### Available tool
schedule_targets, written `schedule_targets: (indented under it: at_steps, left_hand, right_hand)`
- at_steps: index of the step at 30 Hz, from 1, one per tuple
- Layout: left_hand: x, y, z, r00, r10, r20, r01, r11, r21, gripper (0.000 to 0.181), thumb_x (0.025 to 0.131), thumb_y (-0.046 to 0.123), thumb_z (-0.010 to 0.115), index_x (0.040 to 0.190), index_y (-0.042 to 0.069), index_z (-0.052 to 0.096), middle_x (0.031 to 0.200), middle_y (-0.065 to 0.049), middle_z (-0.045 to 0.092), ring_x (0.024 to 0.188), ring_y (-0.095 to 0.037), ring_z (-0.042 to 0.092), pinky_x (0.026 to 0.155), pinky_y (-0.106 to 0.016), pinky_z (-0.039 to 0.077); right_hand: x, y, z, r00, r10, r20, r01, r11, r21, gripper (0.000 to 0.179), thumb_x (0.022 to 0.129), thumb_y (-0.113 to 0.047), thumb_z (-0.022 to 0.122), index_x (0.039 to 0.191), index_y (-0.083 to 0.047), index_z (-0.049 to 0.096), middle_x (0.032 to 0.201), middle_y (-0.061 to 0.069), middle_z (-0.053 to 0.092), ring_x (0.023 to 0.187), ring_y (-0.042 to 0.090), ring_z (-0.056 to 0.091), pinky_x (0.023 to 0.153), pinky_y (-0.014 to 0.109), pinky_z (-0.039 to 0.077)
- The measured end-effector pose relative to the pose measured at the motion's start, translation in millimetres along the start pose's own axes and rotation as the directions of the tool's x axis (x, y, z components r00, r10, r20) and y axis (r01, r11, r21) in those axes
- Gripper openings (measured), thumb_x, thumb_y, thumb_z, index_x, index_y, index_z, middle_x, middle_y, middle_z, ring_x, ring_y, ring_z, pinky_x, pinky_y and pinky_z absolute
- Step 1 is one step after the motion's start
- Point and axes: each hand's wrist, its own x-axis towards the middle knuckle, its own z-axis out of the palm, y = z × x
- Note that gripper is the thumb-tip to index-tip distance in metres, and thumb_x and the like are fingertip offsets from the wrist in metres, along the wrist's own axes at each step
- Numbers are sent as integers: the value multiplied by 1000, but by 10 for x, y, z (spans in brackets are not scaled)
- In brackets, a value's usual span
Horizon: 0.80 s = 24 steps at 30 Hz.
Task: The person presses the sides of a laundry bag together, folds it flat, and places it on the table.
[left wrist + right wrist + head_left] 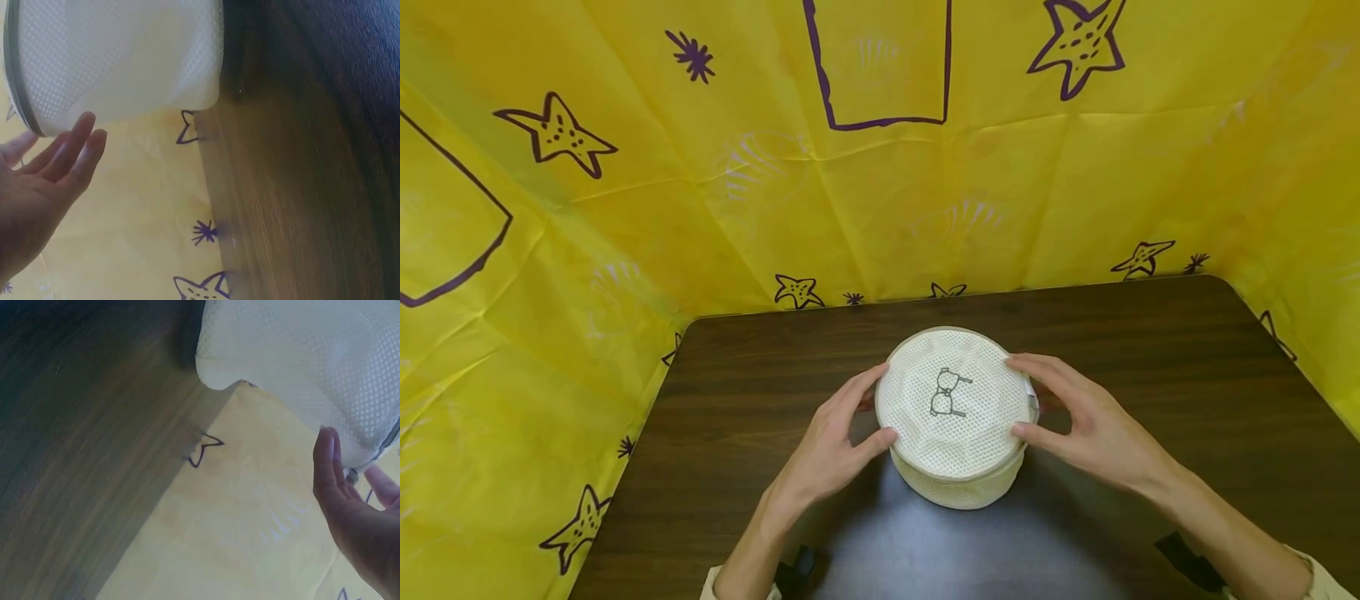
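A round white mesh laundry bag (pixel 955 492) sits in front of me on the table, its flat top printed with a dark line drawing. From the left, my left hand (pixel 827 450) holds its upper rim, thumb and index finger at the edge. The other fingers (pixel 81 134) are under the rim, against the mesh side. My right hand (pixel 1101 429) grips the opposite rim the same way, thumb and index finger spread along it. A zip (pixel 22 81) runs round the rim. Near the right fingers is a small zip pull (pixel 352 476).
The dark wood-grain table (pixel 737 417) has rounded back corners. A yellow cloth (pixel 880 225) with starfish and shell drawings hangs behind it and along both sides. A small tag (pixel 1032 400) shows at the bag's right edge.
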Motion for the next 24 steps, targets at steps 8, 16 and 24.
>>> schedule_targets:
  at_steps: [8, 16, 24]
  left_hand:
    - [27, 41, 35, 998, -61, -34, 58, 995, -86, 62, 94, 14, 70, 150, 14, 42, 137, -7, 57, 107, -19, 66, 93, -41, 54]
    - [20, 49, 64, 992, -121, -16, 119, 988, -94, 66, 93, 18, 72, 151, 22, 41, 123, -5, 63, 100, -15, 67, 91, -41, 54]
    - [17, 35, 96, 979, -201, 18, 202, 975, -95, 73, 94, 18, 71, 156, 23, 34, 136, -5, 57, 101, -15, 68, 91, -37, 55]
  right_hand:
    - [-3, -17, 23, 998, 53, -17, -53, 998, -27, 67, 83, -12, 82, 143, -16, 52, 140, -2, 53, 101, 8, 55, 78, 15, 49]
    - [-31, 8, 51, 995, 100, 4, -100, 995, -27, 71, 83, -17, 82, 145, -18, 49, 138, -3, 53, 96, 7, 55, 74, 17, 51]
    - [-68, 50, 90, 989, 150, 16, -149, 988, -37, 73, 85, -22, 81, 149, -19, 45, 136, -2, 55, 91, 9, 55, 66, 24, 52]
